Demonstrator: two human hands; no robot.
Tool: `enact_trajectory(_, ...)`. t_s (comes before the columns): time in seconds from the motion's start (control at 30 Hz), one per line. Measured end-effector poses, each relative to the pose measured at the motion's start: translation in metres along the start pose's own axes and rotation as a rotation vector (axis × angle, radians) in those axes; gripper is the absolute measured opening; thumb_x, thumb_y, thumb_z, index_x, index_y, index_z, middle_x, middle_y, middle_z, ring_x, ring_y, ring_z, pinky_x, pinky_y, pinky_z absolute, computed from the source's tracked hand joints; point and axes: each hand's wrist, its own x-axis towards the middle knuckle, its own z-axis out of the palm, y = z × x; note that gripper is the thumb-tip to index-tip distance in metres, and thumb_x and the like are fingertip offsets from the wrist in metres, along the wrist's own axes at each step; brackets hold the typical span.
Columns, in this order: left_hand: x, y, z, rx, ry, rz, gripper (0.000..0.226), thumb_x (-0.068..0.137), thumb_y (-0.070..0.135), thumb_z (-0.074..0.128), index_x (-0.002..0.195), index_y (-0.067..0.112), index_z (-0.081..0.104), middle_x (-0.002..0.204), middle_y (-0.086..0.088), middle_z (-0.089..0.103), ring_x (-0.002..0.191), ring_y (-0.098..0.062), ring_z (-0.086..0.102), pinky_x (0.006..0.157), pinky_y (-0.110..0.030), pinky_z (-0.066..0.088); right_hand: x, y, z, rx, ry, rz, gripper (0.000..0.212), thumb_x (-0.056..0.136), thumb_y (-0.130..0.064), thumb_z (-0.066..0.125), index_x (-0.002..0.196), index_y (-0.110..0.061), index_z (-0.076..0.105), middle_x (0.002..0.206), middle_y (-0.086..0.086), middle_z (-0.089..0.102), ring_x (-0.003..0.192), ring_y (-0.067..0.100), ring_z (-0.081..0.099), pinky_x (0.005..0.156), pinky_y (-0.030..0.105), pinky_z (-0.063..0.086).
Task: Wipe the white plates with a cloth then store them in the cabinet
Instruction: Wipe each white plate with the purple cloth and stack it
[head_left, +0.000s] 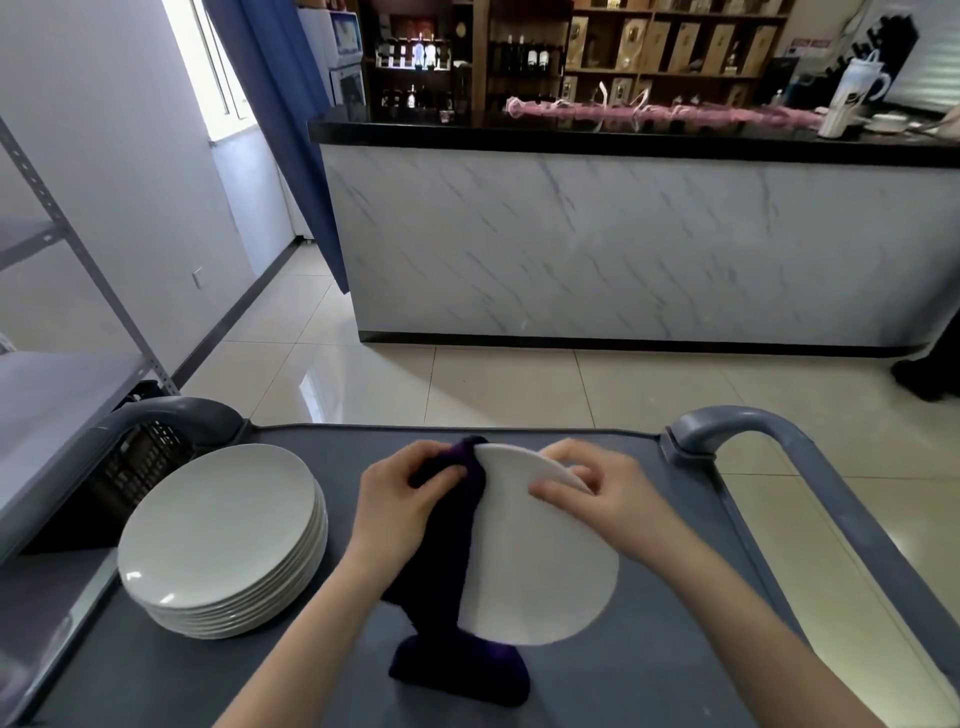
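I hold one white plate (540, 561) tilted above the grey cart top (665, 670). My right hand (592, 493) pinches its far rim, thumb on the near face. My left hand (405, 499) grips a dark purple cloth (447, 571) against the plate's left edge; the cloth hangs down and its tail lies bunched on the cart. A stack of several white plates (223, 540) stands on the cart to the left.
The cart has grey handles at the far left (176, 415) and far right (753, 426). A metal shelf rack (78, 249) stands at the left. Beyond a strip of tiled floor is a marble-fronted counter (623, 244) with shelves behind it.
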Motion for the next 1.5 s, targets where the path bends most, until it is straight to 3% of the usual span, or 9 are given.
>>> enact_trajectory(0.13,0.005,0.006,0.009,0.130,-0.119,0.111,0.028,0.081,0.014,0.076,0.086,0.040,0.068,0.084,0.024,0.070,0.081,0.004,0.065,0.074,-0.007,0.043,0.004,0.005,0.022,-0.103,0.071,-0.122,0.016,0.095,-0.036,0.063,0.088,-0.025,0.073,0.071,0.003,0.064,0.065,0.017,0.055,0.062,0.033,0.040)
enact_trajectory(0.27,0.005,0.003,0.006,0.057,0.033,0.020,0.024,0.084,0.020,0.072,0.088,0.042,0.067,0.085,0.024,0.070,0.084,0.004,0.065,0.072,-0.007,0.044,-0.001,0.008,0.023,0.120,0.284,-0.095,0.029,0.090,-0.040,0.067,0.073,-0.016,0.069,0.063,0.006,0.057,0.059,0.008,0.048,0.055,0.026,0.035)
enact_trajectory(0.37,-0.005,-0.007,0.014,-0.150,0.253,-0.209,0.014,0.089,0.022,0.066,0.090,0.036,0.069,0.086,0.017,0.072,0.084,-0.002,0.066,0.077,-0.025,0.051,-0.004,0.009,0.032,0.382,0.535,0.037,0.037,0.092,-0.036,0.067,0.064,-0.012,0.060,0.057,-0.003,0.053,0.052,0.009,0.047,0.048,0.020,0.037)
enact_trajectory(0.5,-0.025,-0.013,0.029,-0.292,0.341,-0.405,0.015,0.093,0.020,0.062,0.083,0.027,0.071,0.080,0.005,0.073,0.081,-0.017,0.066,0.081,-0.046,0.054,-0.007,0.012,0.044,0.612,0.739,0.191,0.024,0.094,-0.035,0.064,0.078,-0.020,0.073,0.067,-0.005,0.070,0.060,0.006,0.063,0.051,0.020,0.052)
enact_trajectory(0.7,-0.016,-0.009,0.015,-0.173,0.251,-0.279,0.012,0.089,0.019,0.068,0.089,0.031,0.070,0.084,0.014,0.073,0.084,-0.008,0.068,0.075,-0.028,0.053,-0.015,0.016,0.020,0.264,0.486,0.047,0.021,0.091,-0.044,0.060,0.075,-0.033,0.068,0.067,-0.011,0.066,0.056,-0.002,0.058,0.050,0.013,0.044)
enact_trajectory(0.9,-0.002,0.008,0.014,0.059,-0.118,-0.019,0.015,0.080,0.013,0.075,0.085,0.026,0.071,0.079,0.016,0.071,0.077,0.000,0.065,0.070,-0.011,0.046,-0.010,0.009,0.013,-0.039,0.152,-0.056,0.019,0.092,-0.035,0.065,0.077,-0.026,0.073,0.068,-0.001,0.066,0.061,0.004,0.056,0.057,0.021,0.039)
enact_trajectory(1.1,-0.002,0.009,0.015,-0.023,0.188,-0.084,0.013,0.085,0.024,0.070,0.090,0.036,0.067,0.085,0.022,0.070,0.082,0.004,0.064,0.070,-0.010,0.045,-0.016,0.002,0.022,0.295,0.452,-0.029,0.036,0.089,-0.038,0.065,0.059,-0.019,0.058,0.056,0.000,0.048,0.053,0.009,0.043,0.050,0.020,0.033)
enact_trajectory(1.23,-0.016,-0.002,0.020,-0.331,0.281,-0.328,0.016,0.093,0.019,0.063,0.087,0.032,0.071,0.086,0.009,0.073,0.078,-0.004,0.066,0.075,-0.028,0.052,-0.016,0.008,0.040,0.528,0.680,0.132,0.038,0.093,-0.036,0.064,0.070,-0.006,0.059,0.063,0.001,0.055,0.059,0.011,0.051,0.054,0.028,0.041)
enact_trajectory(1.5,-0.019,-0.008,0.006,-0.176,0.180,-0.215,0.022,0.092,0.015,0.062,0.084,0.033,0.072,0.083,0.011,0.074,0.076,-0.001,0.065,0.073,-0.020,0.050,-0.014,0.012,0.004,0.135,0.224,0.030,0.022,0.081,-0.054,0.063,0.091,-0.035,0.065,0.085,-0.009,0.072,0.074,0.005,0.068,0.058,0.020,0.053)
